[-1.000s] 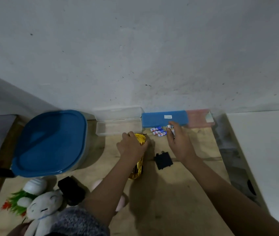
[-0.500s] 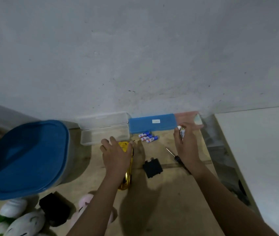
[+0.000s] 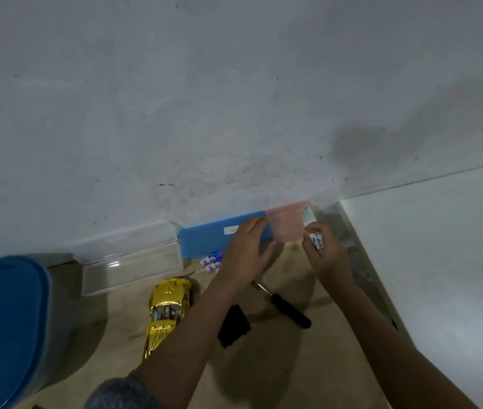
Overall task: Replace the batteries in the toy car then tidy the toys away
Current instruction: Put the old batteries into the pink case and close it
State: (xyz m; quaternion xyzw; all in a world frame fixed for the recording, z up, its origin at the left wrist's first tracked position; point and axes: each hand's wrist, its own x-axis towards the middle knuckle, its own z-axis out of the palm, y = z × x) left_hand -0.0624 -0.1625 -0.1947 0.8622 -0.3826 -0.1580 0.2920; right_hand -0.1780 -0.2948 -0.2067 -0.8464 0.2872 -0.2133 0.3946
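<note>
So right hand [image 3: 327, 255] first: its grip is pinched around a little white cylindrical battery with dark lettering [image 3: 316, 242], thumb and fingertips wrapped round the barrel, top end poking out. Looks like there might be a second one tucked behind it, can't really tell. These things are light, hard and smooth, so they roll and slip easily. A barrel pinch like this seems fine to me; holding one by the ends would make it harder to seat.

Left hand [image 3: 249, 252] is spread flat with nothing in it, fingers resting against the long blue plastic case [image 3: 204, 239] that sits along the wall, right next to a translucent pink plastic box [image 3: 289, 224]. Just below that hand there's a small cluster of blue-and-white batteries [image 3: 212, 261] loose on the wooden tabletop [image 3: 278, 364], and I'd guess they could wander off if bumped.

The shiny gold toy car [image 3: 168, 305] is further left, lying on the tabletop, nobody touching it. Thin metallic-look plastic shell, probably light and a bit fragile, so I'd grab it by the body sides rather than the wheels. Near it: a flat black plastic piece [image 3: 234, 327], my guess is the battery cover, and a black-handled screwdriver [image 3: 286, 308]. An open clear plastic box [image 3: 134, 267] and a big blue-lidded tub [image 3: 4, 320] sit off to the left.
</note>
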